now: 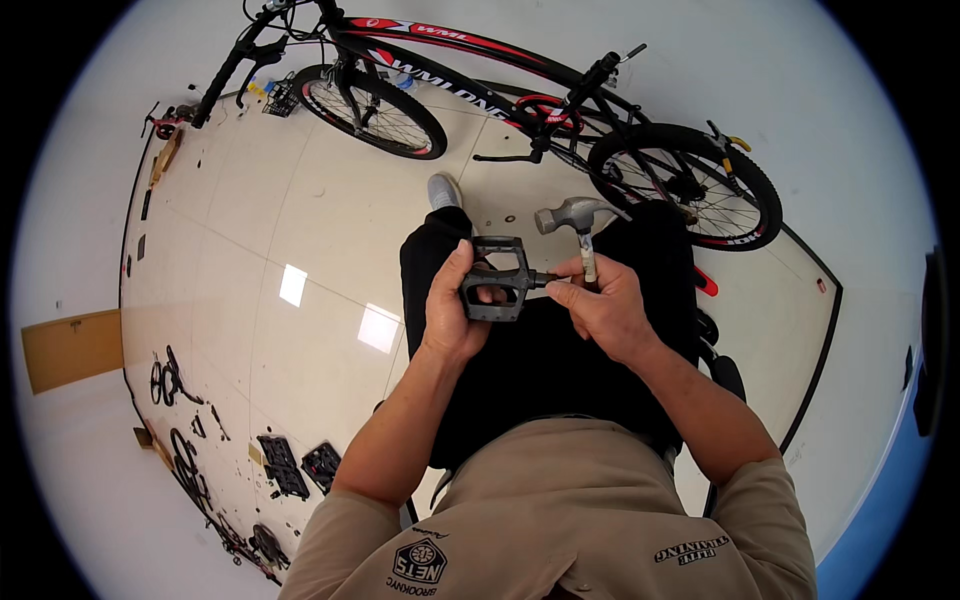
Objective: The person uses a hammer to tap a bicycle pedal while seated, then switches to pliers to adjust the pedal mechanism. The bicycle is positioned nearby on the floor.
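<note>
Pedal [518, 281] over my lap [560, 365]: left hand [450, 308] wrapped round its side, right hand [612, 312] pinching the axle [541, 279] end, hammer [577, 216] tucked in too. If that doubled-up right grip loosens, hammer could drop.

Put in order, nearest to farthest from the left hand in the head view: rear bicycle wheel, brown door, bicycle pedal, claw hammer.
1. Bicycle pedal: held in the left hand.
2. Claw hammer: in the right hand.
3. Rear bicycle wheel: ahead, right.
4. Brown door: far left.
</note>
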The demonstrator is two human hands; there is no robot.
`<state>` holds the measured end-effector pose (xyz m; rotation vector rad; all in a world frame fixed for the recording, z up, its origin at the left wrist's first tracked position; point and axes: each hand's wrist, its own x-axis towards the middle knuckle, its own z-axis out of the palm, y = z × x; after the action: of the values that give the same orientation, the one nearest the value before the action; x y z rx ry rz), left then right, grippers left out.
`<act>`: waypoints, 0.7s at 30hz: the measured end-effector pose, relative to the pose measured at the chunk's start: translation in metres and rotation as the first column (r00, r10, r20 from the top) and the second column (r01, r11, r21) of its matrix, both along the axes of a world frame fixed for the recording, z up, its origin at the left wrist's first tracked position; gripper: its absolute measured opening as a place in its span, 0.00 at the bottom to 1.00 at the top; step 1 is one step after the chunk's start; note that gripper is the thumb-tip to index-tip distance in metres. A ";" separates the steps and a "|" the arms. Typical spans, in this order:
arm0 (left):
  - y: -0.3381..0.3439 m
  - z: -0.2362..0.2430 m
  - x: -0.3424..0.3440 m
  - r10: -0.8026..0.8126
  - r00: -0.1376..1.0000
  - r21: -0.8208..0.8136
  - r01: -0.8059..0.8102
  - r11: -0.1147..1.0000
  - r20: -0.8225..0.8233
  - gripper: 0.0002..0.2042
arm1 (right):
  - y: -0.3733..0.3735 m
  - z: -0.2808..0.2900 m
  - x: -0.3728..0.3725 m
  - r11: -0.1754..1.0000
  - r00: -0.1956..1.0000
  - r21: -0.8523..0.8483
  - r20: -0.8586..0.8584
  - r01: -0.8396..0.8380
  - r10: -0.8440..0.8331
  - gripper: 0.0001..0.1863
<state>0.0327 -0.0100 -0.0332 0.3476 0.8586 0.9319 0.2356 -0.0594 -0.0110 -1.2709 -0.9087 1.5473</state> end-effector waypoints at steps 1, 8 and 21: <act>0.000 0.000 0.000 0.002 1.000 0.002 -0.002 1.000 -0.002 0.18 | 0.000 0.000 0.000 0.999 1.000 0.032 0.012 0.004 -0.005 0.06; 0.001 0.004 0.000 0.001 1.000 0.005 -0.001 1.000 0.008 0.18 | 0.001 0.005 0.004 0.992 0.997 -0.124 -0.079 -0.012 0.002 0.09; 0.000 0.006 0.004 0.026 0.999 -0.016 -0.026 1.000 -0.034 0.18 | 0.000 -0.004 0.000 0.998 0.998 0.049 0.061 0.030 -0.033 0.06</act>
<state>0.0365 -0.0096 -0.0269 0.3391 0.9032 0.9444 0.2352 -0.0595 -0.0151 -1.2988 -0.9551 1.4601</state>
